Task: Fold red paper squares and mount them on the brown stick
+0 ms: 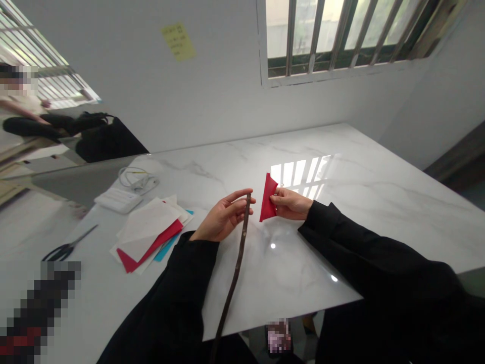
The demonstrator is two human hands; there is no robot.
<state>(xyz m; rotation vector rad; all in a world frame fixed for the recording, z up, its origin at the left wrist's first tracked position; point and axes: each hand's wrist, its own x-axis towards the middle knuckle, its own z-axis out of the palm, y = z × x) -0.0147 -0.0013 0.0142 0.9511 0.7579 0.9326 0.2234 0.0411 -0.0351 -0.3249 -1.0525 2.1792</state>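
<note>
Left hand (223, 218) pinches top of thin brown stick (238, 253), which slants down past table (359, 202) edge. Right hand (290, 203) grips folded red paper (268, 198), apparently triangular, just beside stick, above table.

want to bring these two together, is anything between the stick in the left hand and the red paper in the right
Nothing visible. The left hand holds the stick by its top end, the right hand pinches the red paper, and only a bare gap above the table lies between them.
</note>
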